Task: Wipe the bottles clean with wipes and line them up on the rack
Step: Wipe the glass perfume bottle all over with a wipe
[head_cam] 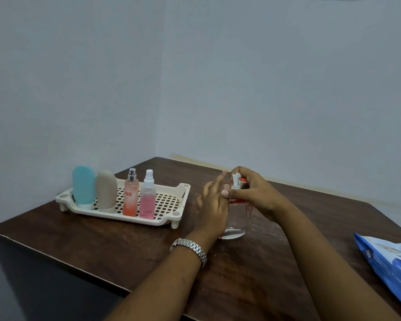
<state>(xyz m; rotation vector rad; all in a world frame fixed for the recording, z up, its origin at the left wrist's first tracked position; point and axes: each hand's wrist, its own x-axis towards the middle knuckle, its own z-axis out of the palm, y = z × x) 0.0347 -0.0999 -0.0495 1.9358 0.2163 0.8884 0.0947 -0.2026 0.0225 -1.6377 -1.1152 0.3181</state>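
**Corner table: a fifth bottle is getting its cap wiped**

Pale blue-grey walls (264, 89) are meeting in a corner behind a dark brown wooden table (102, 246), where the work is going on. A cream plastic rack with a lattice floor (169, 203) is sitting towards the table's left side and is holding four bottles upright in one row along its front. From the left these are a turquoise squeeze bottle standing on its cap (83, 185), a beige squeeze bottle (106, 189) touching it, an orange-pink spray bottle with a silver nozzle (130, 200), and a pink spray bottle with a white nozzle (147, 205). Both sprays are showing tinted liquid. The right end of the rack is offering room, probably for the next one.

That next one, a clear glass bottle with a red and silver cap (237, 218), is standing on the table to the right of the rack, between the person's hands. The right hand (255, 193) is curling over the cap and pinching a white wipe (236, 179) against it, seemingly cleaning the top. The left hand (212, 205), with a silver wristwatch (190, 249) on its wrist, is lying against the bottle's side with its fingers straight, likely steadying the glass so the rubbing is not tipping it. Whether the glass is holding any liquid is hard to tell.

A blue packet of wipes (389, 265) is lying at the table's right edge, within reach of the right arm.
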